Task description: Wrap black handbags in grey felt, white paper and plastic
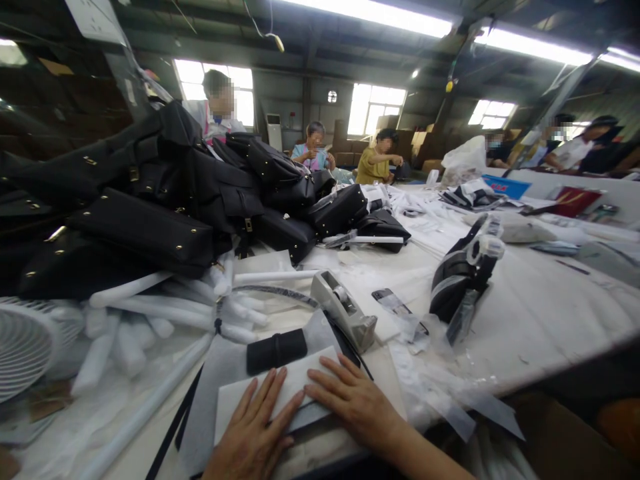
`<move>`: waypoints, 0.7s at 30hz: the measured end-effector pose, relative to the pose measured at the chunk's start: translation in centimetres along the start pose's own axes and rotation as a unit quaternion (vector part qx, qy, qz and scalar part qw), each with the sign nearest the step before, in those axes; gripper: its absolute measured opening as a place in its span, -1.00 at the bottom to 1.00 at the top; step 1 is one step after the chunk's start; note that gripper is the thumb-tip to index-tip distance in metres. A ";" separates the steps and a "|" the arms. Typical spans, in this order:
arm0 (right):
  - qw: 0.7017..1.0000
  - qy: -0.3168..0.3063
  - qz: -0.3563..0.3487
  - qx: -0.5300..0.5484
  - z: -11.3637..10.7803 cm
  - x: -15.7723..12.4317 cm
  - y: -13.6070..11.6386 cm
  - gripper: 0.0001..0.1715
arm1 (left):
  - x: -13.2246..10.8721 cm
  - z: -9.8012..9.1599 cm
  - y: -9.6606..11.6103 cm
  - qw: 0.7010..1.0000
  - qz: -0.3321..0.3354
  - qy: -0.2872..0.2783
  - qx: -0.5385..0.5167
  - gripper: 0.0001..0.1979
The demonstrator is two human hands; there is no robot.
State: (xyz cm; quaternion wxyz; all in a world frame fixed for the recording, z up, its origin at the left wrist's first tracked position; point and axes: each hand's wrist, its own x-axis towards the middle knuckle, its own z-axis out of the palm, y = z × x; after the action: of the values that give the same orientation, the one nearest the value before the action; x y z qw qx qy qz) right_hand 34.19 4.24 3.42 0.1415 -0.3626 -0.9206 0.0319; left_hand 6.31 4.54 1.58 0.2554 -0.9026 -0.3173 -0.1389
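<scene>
One left hand point(253, 427) and one right hand point(357, 399) lie spread on a white packing sheet point(297, 375), probably holding it flat. Neither grips anything.

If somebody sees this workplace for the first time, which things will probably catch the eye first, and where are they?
Probably the black bags come first, heaped high across the left side of the view. Next, at the bottom centre, the left hand and right hand lie flat on a white sheet. Just beyond the right hand stands a grey tape dispenser.
</scene>
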 end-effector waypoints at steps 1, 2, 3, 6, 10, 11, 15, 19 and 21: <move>1.000 0.001 0.003 0.000 0.1 0.1 0.1 -0.42 | -0.1 0.1 0.0 1.000 0.001 -0.006 -0.006 -0.39; 1.000 0.000 0.006 0.006 0.0 0.2 0.1 -0.43 | -0.2 0.2 0.1 1.000 0.000 -0.012 -0.013 -0.39; 1.000 0.001 0.007 0.017 -0.2 0.3 0.1 -0.45 | -0.4 0.3 0.1 1.000 -0.004 -0.017 -0.019 -0.38; 0.995 0.067 0.034 0.066 -0.9 -0.5 -0.8 -0.47 | -0.6 0.8 0.2 0.999 -0.013 -0.020 -0.034 -0.29; 0.904 0.280 0.274 0.170 0.2 -3.4 -3.0 -0.57 | -0.7 1.1 0.2 0.999 -0.016 -0.007 -0.034 -0.31; 0.863 0.302 0.341 0.218 0.9 -4.1 -3.5 -0.57 | -0.7 1.1 0.2 0.999 -0.019 -0.005 -0.034 -0.31; 0.729 0.284 0.435 0.446 3.7 -5.5 -4.7 -0.24 | -0.7 1.5 0.1 0.999 -0.021 0.001 -0.042 -0.32; 0.583 0.316 0.445 0.602 3.1 -4.1 -5.4 0.12 | -0.9 2.3 -0.1 0.998 -0.015 0.011 -0.057 -0.35; 0.516 0.337 0.456 0.642 1.6 -3.1 -5.6 0.12 | -1.1 2.7 -0.2 0.998 -0.019 0.015 -0.062 -0.36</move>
State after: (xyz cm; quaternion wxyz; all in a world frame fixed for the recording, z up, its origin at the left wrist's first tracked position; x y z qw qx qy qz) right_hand 32.15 -1.90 2.06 0.6014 -0.5263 -0.2418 0.5503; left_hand 5.61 5.56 -1.01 0.2012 -0.9083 -0.3217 -0.1761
